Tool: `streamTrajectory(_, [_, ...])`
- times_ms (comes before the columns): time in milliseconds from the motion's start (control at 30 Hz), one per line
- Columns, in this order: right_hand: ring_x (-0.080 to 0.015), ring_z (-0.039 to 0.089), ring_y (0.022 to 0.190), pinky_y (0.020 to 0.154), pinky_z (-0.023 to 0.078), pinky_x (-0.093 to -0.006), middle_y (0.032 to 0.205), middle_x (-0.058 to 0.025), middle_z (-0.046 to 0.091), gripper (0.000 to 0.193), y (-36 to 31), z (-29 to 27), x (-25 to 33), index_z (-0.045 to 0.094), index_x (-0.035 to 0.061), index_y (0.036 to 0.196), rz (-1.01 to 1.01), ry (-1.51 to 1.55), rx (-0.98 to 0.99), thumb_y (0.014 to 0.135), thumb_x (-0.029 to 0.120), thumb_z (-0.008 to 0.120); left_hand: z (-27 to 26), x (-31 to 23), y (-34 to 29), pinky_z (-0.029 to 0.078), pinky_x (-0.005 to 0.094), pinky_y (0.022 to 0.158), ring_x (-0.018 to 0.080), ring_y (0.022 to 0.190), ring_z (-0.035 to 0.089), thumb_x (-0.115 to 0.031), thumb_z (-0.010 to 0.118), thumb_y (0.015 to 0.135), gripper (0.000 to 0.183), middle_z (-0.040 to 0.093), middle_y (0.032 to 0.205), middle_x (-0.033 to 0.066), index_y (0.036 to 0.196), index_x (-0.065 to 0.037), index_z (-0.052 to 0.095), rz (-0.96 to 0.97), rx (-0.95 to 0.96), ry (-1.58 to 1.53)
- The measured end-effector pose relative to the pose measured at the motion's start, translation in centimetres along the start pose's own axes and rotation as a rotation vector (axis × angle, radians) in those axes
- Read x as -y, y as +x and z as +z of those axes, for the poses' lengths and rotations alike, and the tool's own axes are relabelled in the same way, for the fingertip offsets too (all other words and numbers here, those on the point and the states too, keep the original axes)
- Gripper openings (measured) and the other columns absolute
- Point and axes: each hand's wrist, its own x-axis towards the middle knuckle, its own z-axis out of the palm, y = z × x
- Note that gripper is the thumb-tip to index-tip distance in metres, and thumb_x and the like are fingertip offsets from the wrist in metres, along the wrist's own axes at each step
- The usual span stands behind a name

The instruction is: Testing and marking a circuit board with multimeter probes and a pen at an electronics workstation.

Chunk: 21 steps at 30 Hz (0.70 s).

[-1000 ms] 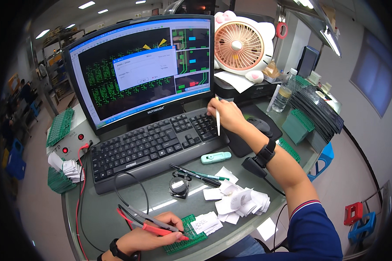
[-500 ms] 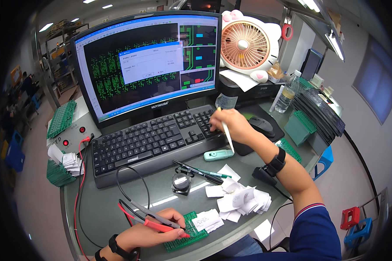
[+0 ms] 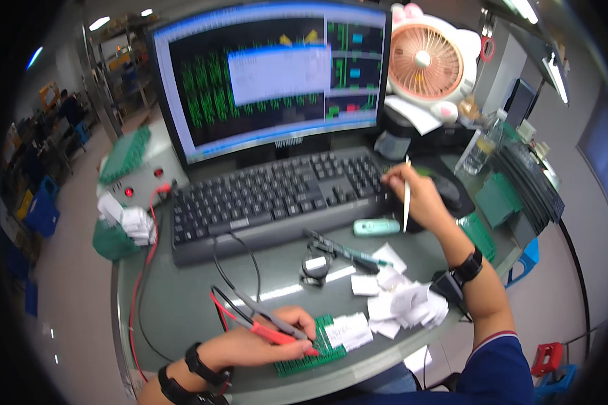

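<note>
My left hand [image 3: 273, 343] is closed around a pair of red and grey test probes [image 3: 271, 332] with red and black leads. The tips point down at a green circuit board [image 3: 311, 366] near the front edge of the desk. On the board's right side lies a stack of white paper slips [image 3: 349, 331]. My right hand [image 3: 420, 197] grips a slim white stick [image 3: 407, 202], its exact kind unclear. The fingers of that hand hover at or touch the right end of a black keyboard [image 3: 270, 197]; contact is hard to tell in the blur.
A monitor [image 3: 270, 74] stands behind the keyboard, and a pink and white fan [image 3: 425, 57] at the back right. Loose paper slips [image 3: 405, 304], pens [image 3: 348, 250] and a mint-green tool [image 3: 376, 227] lie mid-desk. A mouse [image 3: 446, 192] and water bottle [image 3: 483, 145] stand right.
The whole view has shifted, so the desk sits further right and slightly higher, with blur. Both hands keep their holds. Yellow marks now show on the monitor above the dialog box.
</note>
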Motion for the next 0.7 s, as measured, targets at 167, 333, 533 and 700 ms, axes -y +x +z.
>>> streamTrajectory(167, [-0.0276,0.070,0.088,0.075,0.052,-0.0327,0.094,-0.0142,0.071,0.014,0.5,-0.3,-1.3,0.058,0.0021,0.105,0.067,0.098,0.011,0.094,0.011,0.056,-0.5,-0.4,0.8,0.046,0.0240,0.078,0.0073,0.090,0.057,-0.017,0.064,0.090,0.018,0.058,0.096,0.0013,0.100,-0.004,0.056,0.027,-0.026,0.085])
streamTrajectory(333, [-0.0243,0.070,0.097,0.081,0.053,-0.0318,0.097,-0.0147,0.071,0.015,0.1,-0.1,-1.3,0.058,0.0003,0.105,0.129,0.098,0.040,0.095,0.011,0.056,-0.2,0.3,0.8,0.044,0.0236,0.073,0.0075,0.086,0.054,-0.015,0.064,0.089,0.015,0.055,0.093,0.0009,0.096,-0.005,0.056,0.064,-0.069,0.131])
streamTrajectory(533, [-0.0079,0.058,0.080,0.071,0.047,-0.0241,0.098,-0.0083,0.071,0.015,-0.6,-0.2,-1.1,0.057,-0.0003,0.106,0.123,0.081,0.060,0.097,0.011,0.053,0.2,0.3,0.5,0.044,0.0237,0.073,0.0077,0.085,0.055,-0.013,0.063,0.088,0.014,0.055,0.093,0.0015,0.095,-0.005,0.055,0.065,-0.062,0.150])
streamTrajectory(700, [-0.0097,0.061,0.084,0.074,0.048,-0.0239,0.098,-0.0085,0.071,0.014,-0.3,-0.1,-1.2,0.057,-0.0002,0.106,0.128,0.069,0.066,0.097,0.010,0.054,0.0,0.5,0.7,0.044,0.0232,0.072,0.0073,0.083,0.054,-0.013,0.063,0.087,0.014,0.054,0.092,0.0014,0.095,-0.005,0.055,0.078,-0.072,0.133])
